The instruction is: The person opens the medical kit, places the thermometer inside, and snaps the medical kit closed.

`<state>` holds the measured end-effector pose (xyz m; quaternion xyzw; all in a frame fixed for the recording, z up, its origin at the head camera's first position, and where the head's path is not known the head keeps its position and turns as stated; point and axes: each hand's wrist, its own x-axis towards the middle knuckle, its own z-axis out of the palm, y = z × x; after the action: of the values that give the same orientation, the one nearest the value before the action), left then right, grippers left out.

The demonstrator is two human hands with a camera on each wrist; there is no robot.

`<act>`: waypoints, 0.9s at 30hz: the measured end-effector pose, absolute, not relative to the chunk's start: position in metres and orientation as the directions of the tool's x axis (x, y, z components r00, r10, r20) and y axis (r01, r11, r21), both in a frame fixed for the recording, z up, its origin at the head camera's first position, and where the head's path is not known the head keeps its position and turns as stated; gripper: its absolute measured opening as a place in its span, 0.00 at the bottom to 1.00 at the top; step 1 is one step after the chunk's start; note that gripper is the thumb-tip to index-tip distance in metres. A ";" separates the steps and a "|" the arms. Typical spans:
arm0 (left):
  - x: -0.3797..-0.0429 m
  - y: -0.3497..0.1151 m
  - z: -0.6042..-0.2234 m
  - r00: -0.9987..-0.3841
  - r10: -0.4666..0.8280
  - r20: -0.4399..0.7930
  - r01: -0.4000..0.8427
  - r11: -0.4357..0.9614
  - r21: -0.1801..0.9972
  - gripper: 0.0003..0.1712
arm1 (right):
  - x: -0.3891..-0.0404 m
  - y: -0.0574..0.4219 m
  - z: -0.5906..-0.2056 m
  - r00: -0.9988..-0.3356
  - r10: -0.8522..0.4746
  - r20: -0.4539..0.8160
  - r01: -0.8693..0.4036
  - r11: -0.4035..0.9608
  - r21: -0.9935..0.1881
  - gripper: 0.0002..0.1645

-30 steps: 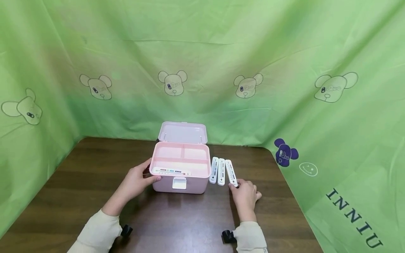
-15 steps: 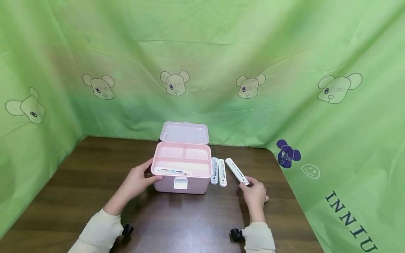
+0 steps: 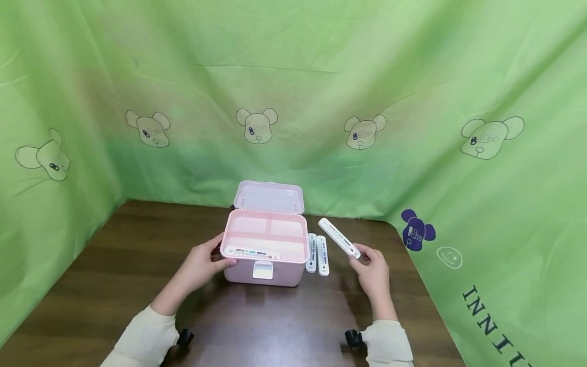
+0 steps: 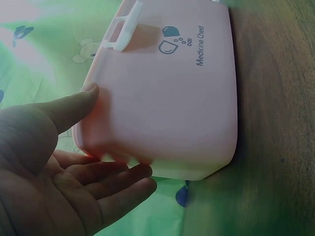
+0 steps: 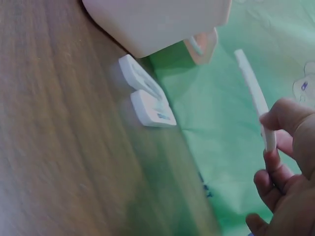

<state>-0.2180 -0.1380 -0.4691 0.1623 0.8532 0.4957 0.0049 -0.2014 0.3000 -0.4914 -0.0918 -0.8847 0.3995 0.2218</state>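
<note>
Our right hand (image 3: pixel 373 270) pinches the near end of a long, flat white plastic thermometer (image 3: pixel 338 237), jutting away leftward; our left hand (image 3: pixel 200 264) grips a rectangular pink plastic box (image 3: pixel 286 272)

Glare on table (image 3: pixel 275 336), dim, hazy wrist views

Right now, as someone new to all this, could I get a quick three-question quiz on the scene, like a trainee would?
1. Which hand pinches a white strip?
2. How many white strips lie on the table beside the pink box?
3. True or false: the box's lid is closed.

Key:
1. The right hand.
2. Two.
3. False; the lid stands open.
</note>
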 end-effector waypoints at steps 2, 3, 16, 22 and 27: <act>-0.217 -0.139 -0.470 -0.947 0.283 0.151 0.271 0.455 0.848 0.46 | -0.202 0.301 -0.485 -0.897 0.299 0.325 -0.058 0.650 -0.758 0.20; -0.217 -0.139 -0.470 -0.947 0.283 0.153 0.273 0.456 0.847 0.46 | -0.202 0.302 -0.481 -0.902 0.278 0.331 -0.080 0.646 -0.760 0.20; -0.218 -0.138 -0.466 -0.945 0.288 0.155 0.280 0.469 0.837 0.47 | -0.211 0.303 -0.421 -0.913 -0.055 0.404 -0.303 0.755 -0.581 0.19; -0.217 -0.138 -0.466 -0.947 0.288 0.144 0.269 0.461 0.846 0.47 | -0.220 0.297 -0.403 -0.909 -0.196 0.368 -0.364 0.805 -0.469 0.20; -0.216 -0.139 -0.467 -0.947 0.285 0.148 0.272 0.466 0.842 0.46 | -0.227 0.286 -0.392 -0.893 -0.313 0.324 -0.429 0.807 -0.405 0.19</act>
<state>-0.2161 -0.1385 -0.4666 0.1627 0.8562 0.4903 0.0066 -0.2268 0.2863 -0.3923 0.1968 -0.9428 0.2402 0.1216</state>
